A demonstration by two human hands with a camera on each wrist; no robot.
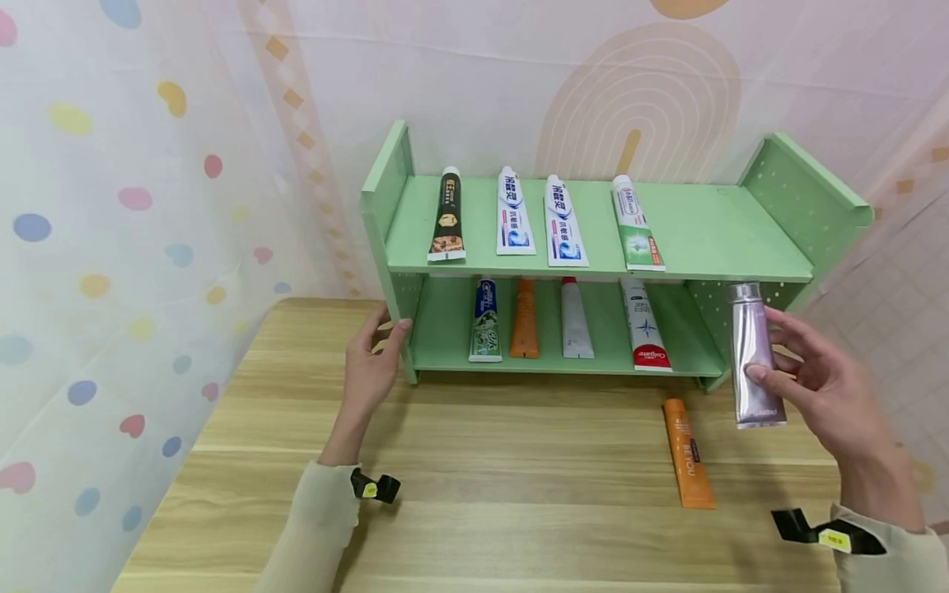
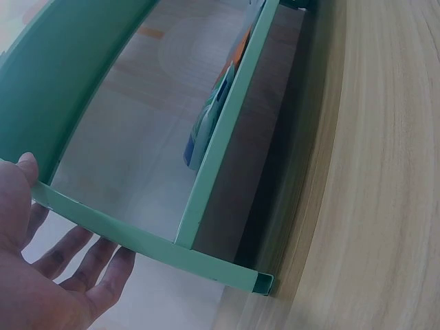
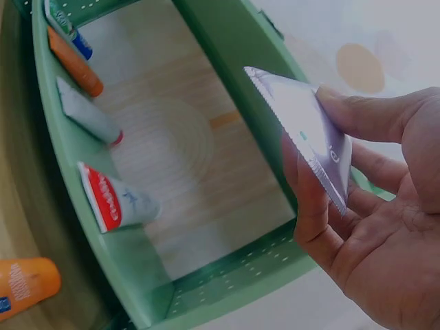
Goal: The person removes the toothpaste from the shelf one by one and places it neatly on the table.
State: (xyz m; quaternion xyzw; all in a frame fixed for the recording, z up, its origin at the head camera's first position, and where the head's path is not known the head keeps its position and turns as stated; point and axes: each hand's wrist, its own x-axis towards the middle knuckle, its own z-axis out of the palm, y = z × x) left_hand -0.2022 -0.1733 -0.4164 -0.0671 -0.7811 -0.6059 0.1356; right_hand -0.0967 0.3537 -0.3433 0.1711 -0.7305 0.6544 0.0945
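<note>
My right hand [image 1: 838, 387] holds a shiny light-purple toothpaste tube [image 1: 756, 362] upright, cap up, between thumb and fingers, in front of the shelf's right end. The right wrist view shows the flat crimped end of that tube [image 3: 306, 134]. My left hand [image 1: 371, 358] grips the left side panel of a green two-tier shelf [image 1: 712, 231]; in the left wrist view the thumb lies on one side of the panel edge [image 2: 130, 237] and the fingers on the other. An orange tube [image 1: 689, 457] lies on the table in front of the shelf, below the right hand.
The upper tier carries a black tube [image 1: 448, 214], two white-and-blue tubes [image 1: 514, 212] and a white-and-green tube [image 1: 636, 226]. On the lower tier lie a blue-green tube [image 1: 485, 321], an orange tube [image 1: 525, 321], a grey-white tube [image 1: 576, 321] and a red-and-white Colgate tube [image 1: 643, 325].
</note>
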